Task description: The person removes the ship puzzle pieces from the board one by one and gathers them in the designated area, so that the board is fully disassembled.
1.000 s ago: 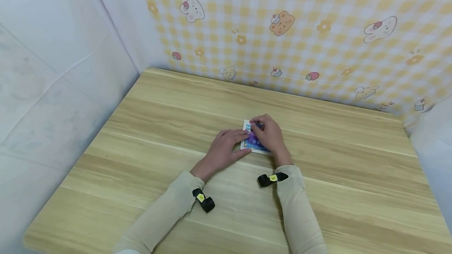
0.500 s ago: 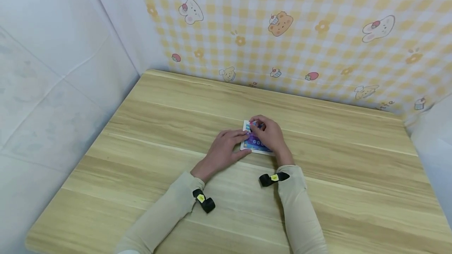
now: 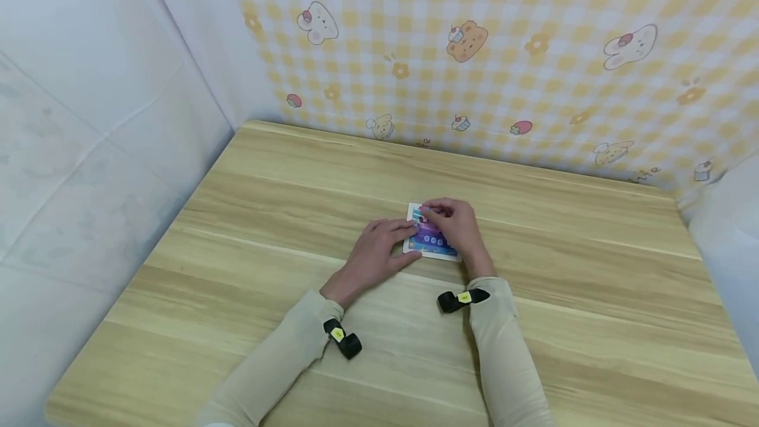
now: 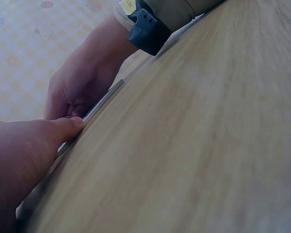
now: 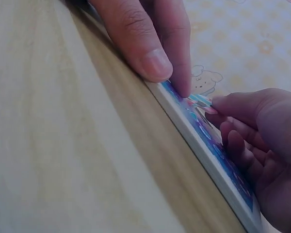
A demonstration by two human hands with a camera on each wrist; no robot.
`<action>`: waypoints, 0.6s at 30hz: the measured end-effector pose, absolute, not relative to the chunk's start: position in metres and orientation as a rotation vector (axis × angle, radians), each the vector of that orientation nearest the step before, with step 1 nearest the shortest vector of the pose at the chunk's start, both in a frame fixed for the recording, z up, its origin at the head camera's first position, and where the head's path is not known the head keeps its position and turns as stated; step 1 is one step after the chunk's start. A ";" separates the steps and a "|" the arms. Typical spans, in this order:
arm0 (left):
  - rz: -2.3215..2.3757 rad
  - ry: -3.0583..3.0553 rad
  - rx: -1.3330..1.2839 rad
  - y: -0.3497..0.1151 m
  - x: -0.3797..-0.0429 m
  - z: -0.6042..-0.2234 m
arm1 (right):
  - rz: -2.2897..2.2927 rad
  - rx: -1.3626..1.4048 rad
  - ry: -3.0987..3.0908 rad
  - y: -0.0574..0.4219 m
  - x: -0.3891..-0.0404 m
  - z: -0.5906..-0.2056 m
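Observation:
A thin flat board (image 3: 431, 253) with a white border and a blue and purple picture lies on the table. My left hand (image 3: 373, 252) rests at its left side, fingers stretched over the picture and thumb along the near edge. In the right wrist view, that thumb (image 5: 156, 65) presses at the border. Over the board's upper right part, my right hand (image 3: 459, 226) has its fingers curled. Its thumb and fingertips pinch a small flat printed piece (image 5: 200, 100), light blue and pink, at the picture's surface. Part of the picture is hidden under the right hand.
The wooden table (image 3: 284, 190) reaches well beyond the board on all sides. Behind it hangs a yellow checked cloth (image 3: 498, 97) with cartoon animals. A white wall covering (image 3: 112, 117) stands on the left. Each wrist carries a black camera (image 3: 350, 346).
My right hand has shifted slightly right and towards me, showing more of the picture. My left hand has stayed on the board's left side.

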State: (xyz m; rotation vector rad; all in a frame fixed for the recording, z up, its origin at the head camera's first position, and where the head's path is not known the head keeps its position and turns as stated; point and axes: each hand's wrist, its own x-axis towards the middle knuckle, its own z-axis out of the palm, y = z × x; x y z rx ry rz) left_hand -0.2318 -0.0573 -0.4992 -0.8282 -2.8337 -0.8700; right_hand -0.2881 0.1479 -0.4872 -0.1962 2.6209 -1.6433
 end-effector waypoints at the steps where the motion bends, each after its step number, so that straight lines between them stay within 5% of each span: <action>1: -0.873 -2.833 -0.826 -0.057 -0.231 -0.499 | -1.669 -0.190 2.606 0.148 -0.288 -0.487; 18: -0.870 -2.850 -0.814 -0.057 -0.232 -0.498 | -1.753 0.123 2.561 0.183 -0.271 -0.469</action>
